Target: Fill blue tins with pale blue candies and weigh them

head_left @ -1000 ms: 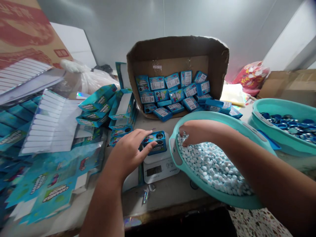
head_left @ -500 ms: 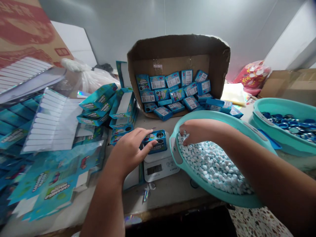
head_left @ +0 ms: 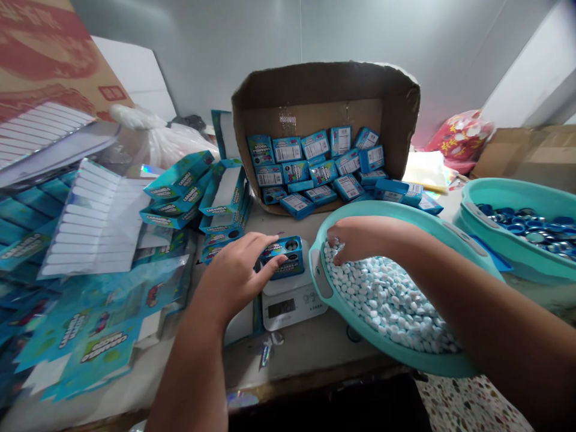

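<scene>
A small blue printed candy box (head_left: 288,255) stands on a white kitchen scale (head_left: 294,312), whose grey display is lit. My left hand (head_left: 243,264) is at the box's left end, fingers over the top and thumb across the front, steadying it. To the right, a turquoise basin (head_left: 321,279) is filled with small white wrapped candies (head_left: 387,300). My right hand (head_left: 348,237) reaches into the basin's left side, its curled fingers closed among the candies. Its fingertips are partly buried, with a bit of shiny wrapper between them.
Behind, a cardboard carton (head_left: 326,81) lies on its side, holding several blue boxes. Stacked box trays (head_left: 180,186), a white divider sheet (head_left: 94,222) and flat printed cartons (head_left: 99,336) cover the left. Another turquoise basin (head_left: 495,240) with blue-silver pieces stands right. Wrapper scraps (head_left: 265,354) lie before the scale.
Both hands stay nearly in the same place. Digits on the scale's display show more clearly now.
</scene>
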